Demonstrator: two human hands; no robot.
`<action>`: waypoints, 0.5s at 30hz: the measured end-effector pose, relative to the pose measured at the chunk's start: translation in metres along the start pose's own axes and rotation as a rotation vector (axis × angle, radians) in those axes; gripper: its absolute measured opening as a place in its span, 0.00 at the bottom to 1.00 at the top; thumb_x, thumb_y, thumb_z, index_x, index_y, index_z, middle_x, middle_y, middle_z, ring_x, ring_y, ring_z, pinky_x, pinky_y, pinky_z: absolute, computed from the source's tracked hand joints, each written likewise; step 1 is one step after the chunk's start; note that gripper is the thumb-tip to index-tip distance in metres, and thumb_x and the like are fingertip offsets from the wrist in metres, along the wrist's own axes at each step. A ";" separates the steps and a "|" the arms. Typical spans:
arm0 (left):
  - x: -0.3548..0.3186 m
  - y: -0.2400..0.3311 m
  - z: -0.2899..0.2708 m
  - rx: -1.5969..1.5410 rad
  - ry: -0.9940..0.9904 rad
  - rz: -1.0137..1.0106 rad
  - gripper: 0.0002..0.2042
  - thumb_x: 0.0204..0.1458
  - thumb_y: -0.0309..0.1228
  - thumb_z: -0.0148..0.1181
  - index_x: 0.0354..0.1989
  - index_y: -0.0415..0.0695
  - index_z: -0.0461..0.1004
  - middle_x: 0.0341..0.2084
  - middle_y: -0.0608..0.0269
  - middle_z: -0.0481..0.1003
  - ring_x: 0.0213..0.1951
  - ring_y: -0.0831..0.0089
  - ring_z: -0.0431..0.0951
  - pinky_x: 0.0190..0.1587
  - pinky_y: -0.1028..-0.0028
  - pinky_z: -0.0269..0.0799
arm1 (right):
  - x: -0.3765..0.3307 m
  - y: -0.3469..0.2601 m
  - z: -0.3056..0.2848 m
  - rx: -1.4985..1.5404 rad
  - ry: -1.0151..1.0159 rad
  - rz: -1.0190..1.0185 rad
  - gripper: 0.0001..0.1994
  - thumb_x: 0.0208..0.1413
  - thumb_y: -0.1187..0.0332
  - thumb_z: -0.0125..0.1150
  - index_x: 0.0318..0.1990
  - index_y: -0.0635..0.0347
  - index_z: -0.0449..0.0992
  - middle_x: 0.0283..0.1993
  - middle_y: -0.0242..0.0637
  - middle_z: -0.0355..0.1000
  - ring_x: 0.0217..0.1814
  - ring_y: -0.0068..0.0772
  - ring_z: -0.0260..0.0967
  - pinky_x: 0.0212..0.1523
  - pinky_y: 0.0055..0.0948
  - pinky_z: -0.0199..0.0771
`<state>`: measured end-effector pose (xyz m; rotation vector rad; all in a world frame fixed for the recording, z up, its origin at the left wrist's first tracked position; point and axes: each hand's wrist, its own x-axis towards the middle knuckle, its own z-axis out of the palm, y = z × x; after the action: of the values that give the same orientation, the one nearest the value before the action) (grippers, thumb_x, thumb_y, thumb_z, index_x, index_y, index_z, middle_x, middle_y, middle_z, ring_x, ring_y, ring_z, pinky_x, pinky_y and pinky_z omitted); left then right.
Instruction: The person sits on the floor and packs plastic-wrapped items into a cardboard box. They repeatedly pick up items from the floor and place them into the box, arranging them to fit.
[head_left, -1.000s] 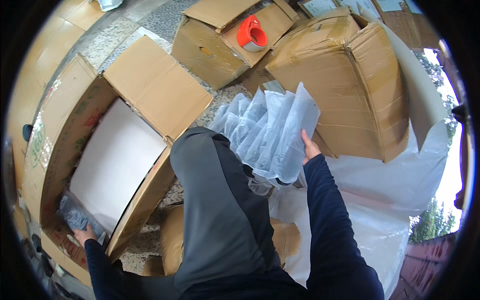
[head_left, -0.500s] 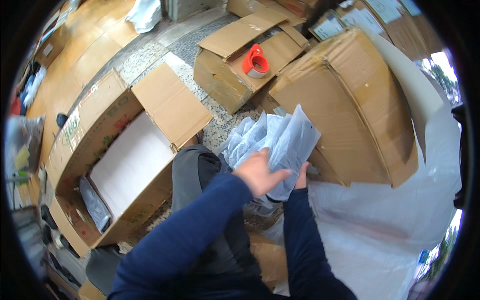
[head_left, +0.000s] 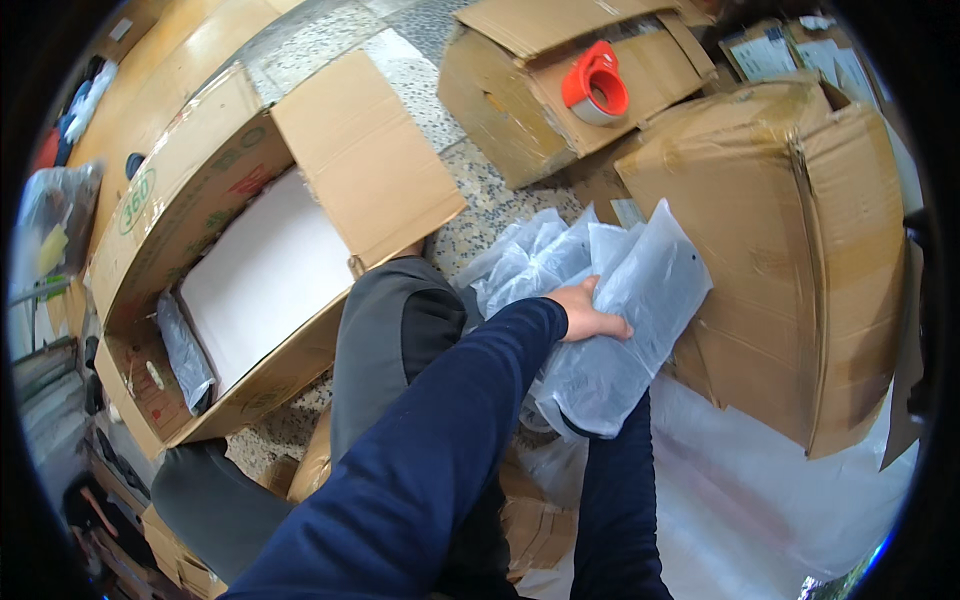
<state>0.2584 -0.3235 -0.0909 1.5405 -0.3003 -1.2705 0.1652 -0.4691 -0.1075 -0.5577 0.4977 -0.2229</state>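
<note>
My left hand point(head_left: 590, 312) is on a translucent plastic bag point(head_left: 635, 345), its thumb stretched across the film and its fingers curled at the bag's upper side. The bag is crinkled, with a small dark hole near its far corner. Behind its lower end runs my right forearm point(head_left: 618, 490); my right hand is hidden by the bag. A dark edge shows at the bag's lower end, but I cannot tell what it belongs to. More crumpled clear plastic bags point(head_left: 530, 255) lie just left of my left hand, over the speckled floor.
To the left stands an open carton point(head_left: 270, 395) with a white sheet point(head_left: 260, 285) and a grey wrapped item point(head_left: 185, 345) inside. A red tape dispenser point(head_left: 596, 88) sits on a carton point(head_left: 510, 110) ahead. A large carton point(head_left: 730, 200) and white plastic sheeting point(head_left: 740, 500) are at right.
My view has shifted, and the bag now sits farther right in it. My right hand's fingers, visible at the bag's edge before, have gone behind it. My left hand stays on the bag.
</note>
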 end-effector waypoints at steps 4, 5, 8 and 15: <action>-0.009 -0.013 -0.004 -0.104 -0.054 0.049 0.55 0.35 0.56 0.69 0.67 0.35 0.51 0.58 0.41 0.67 0.57 0.52 0.70 0.59 0.67 0.65 | -0.005 -0.002 0.011 -0.066 0.007 0.022 0.27 0.62 0.55 0.53 0.61 0.68 0.65 0.55 0.43 0.72 0.56 0.37 0.69 0.59 0.37 0.67; -0.015 -0.017 -0.006 -0.132 -0.063 0.067 0.53 0.35 0.55 0.70 0.67 0.35 0.52 0.57 0.42 0.68 0.56 0.53 0.71 0.59 0.67 0.65 | -0.009 -0.002 0.015 -0.087 0.008 0.033 0.27 0.62 0.55 0.53 0.60 0.68 0.65 0.55 0.43 0.72 0.56 0.36 0.69 0.59 0.37 0.67; -0.035 -0.003 0.001 -0.249 -0.195 0.260 0.50 0.37 0.53 0.73 0.66 0.37 0.55 0.55 0.45 0.70 0.54 0.56 0.73 0.57 0.66 0.68 | -0.029 -0.020 0.032 -0.210 0.005 0.032 0.27 0.62 0.55 0.53 0.60 0.69 0.66 0.54 0.42 0.72 0.55 0.35 0.69 0.58 0.36 0.67; -0.207 0.052 -0.029 -0.637 -0.172 0.995 0.38 0.55 0.51 0.59 0.67 0.39 0.54 0.59 0.55 0.66 0.61 0.69 0.62 0.64 0.68 0.55 | -0.078 -0.048 0.159 -0.626 -0.274 0.055 0.26 0.63 0.56 0.52 0.59 0.70 0.66 0.53 0.42 0.73 0.54 0.33 0.70 0.58 0.34 0.67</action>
<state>0.2203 -0.1768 0.0624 0.5688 -0.6056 -0.5880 0.1761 -0.4110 0.0661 -1.1657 0.3087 0.0718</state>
